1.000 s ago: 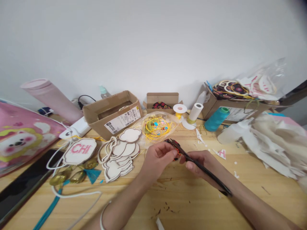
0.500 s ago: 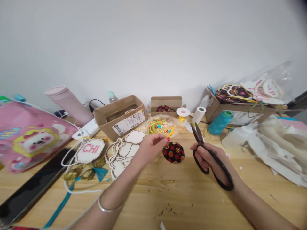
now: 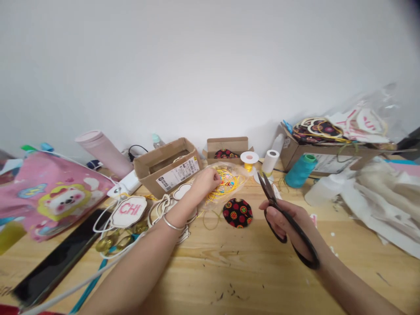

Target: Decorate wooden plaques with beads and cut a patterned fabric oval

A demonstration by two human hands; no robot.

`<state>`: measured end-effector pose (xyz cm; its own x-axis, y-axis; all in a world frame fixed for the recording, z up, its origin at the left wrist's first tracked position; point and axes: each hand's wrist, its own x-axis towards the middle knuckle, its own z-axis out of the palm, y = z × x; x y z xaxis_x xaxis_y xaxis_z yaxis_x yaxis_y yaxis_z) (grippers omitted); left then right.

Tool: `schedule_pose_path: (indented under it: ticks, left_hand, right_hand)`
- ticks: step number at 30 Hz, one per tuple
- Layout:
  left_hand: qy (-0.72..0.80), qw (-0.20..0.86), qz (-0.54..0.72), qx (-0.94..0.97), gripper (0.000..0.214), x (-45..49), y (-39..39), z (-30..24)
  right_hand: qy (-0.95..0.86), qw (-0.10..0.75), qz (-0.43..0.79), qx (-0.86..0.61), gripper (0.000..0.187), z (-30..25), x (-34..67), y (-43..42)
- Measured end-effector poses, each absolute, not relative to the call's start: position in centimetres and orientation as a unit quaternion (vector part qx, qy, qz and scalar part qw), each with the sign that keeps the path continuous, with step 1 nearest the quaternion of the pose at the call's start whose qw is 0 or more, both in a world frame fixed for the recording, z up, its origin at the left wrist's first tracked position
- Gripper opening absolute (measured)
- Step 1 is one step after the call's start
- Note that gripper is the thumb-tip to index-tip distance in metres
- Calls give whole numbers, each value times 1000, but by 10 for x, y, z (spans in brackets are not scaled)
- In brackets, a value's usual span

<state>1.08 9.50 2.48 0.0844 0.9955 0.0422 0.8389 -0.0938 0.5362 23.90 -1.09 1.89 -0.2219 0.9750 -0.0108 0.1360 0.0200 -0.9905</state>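
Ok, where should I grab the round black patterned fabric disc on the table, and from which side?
Pinch the rim of the round black patterned fabric disc at its near edge, coming from the person's side over the bare wooden tabletop. It lies flat and thin, so the edge is the best hold. The clear bag of yellow cord crowds its far side, and a loop of yellow cord lies by its left.

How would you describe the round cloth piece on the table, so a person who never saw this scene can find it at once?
Start at the light wooden table, then find the person's right hand holding black-handled scissors. Just left of that hand lies a round fabric disc, black with red circles. Unlike the similar fabric in the small cardboard box, it lies flat on the bare wood.
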Motion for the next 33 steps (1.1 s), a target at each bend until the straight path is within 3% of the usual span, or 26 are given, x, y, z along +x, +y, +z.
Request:
schedule_pose_path:
  ticks: [2, 12, 15, 23, 26, 29, 33]
  left_hand:
    - [654, 178, 203, 706, 4, 11, 91, 30]
    - [505, 163, 169, 830, 25, 37, 18, 0]
    - [499, 154, 179, 834, 16, 40, 12, -9]
    - [432, 83, 317, 841, 8, 46, 1, 2]
    - [394, 54, 379, 835, 8, 49, -3, 9]
    - [402, 115, 409, 811, 9, 51, -5, 8]
    - [453, 385, 489, 638, 49, 56, -5, -3]
  right_hand:
    - [-583, 415, 514, -473, 51, 19, 239, -10]
    - [-549, 456, 499, -492, 41, 26, 233, -9]
    - [-554, 465, 470, -506, 41, 24, 235, -6]
    - [-670, 366, 340, -549, 31, 14, 245, 6]
    - [-628, 377, 428, -530, 32, 16, 242, 6]
    - [-553, 420, 527, -491, 37, 16, 239, 5]
    - [-483, 466, 562, -483, 39, 11, 239, 4]
